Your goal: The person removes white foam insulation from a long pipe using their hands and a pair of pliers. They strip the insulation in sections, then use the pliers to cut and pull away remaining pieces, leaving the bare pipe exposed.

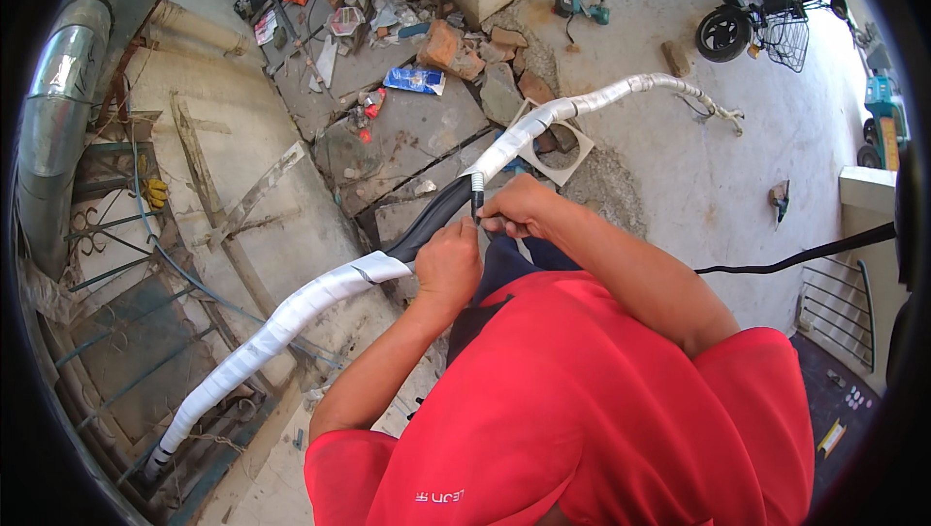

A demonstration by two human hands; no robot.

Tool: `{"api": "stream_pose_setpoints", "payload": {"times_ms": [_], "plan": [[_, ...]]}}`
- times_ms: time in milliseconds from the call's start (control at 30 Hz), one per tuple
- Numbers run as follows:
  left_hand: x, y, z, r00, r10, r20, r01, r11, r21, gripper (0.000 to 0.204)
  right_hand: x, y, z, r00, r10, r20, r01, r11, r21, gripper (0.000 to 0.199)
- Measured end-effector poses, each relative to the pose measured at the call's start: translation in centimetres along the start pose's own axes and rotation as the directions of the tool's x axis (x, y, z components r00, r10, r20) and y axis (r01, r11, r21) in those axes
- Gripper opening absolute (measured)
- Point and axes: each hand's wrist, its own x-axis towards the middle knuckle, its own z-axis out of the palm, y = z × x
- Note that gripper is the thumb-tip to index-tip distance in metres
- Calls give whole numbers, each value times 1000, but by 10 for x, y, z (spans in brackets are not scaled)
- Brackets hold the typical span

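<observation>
A long pipe bundle wrapped in white tape [267, 337] runs from the lower left up to the upper right. In its middle the wrap is open and black foam-covered pipes [436, 221] show. A short grey corrugated hose [476, 181] with a black lower part comes out at the upper wrap's end. My left hand [449, 266] is closed, its fingertips pinching at the hose's black lower end, beside the black pipes. From the other side my right hand [519, 206] is closed with curled fingers on that same black part. The fingers partly hide what lies between them.
Rubble, bricks [449, 49] and litter lie ahead. A white square frame with a round hole [553, 153] rests under the bundle. Farther right are a teal power tool [582, 5] and an electric scooter [729, 31]. A shiny metal duct [63, 109] and metal bars stand left.
</observation>
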Motion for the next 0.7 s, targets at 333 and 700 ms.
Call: {"api": "stream_pose_setpoints", "payload": {"times_ms": [333,700], "plan": [[-5,-3,8,997,73,-31,-71,996,62,29,25,0,18,990,98,-98,-106,991,-76,20],[-3,-2,2,997,59,-43,-58,998,8,27,24,13,4,980,180,81,-187,978,93,16]]}}
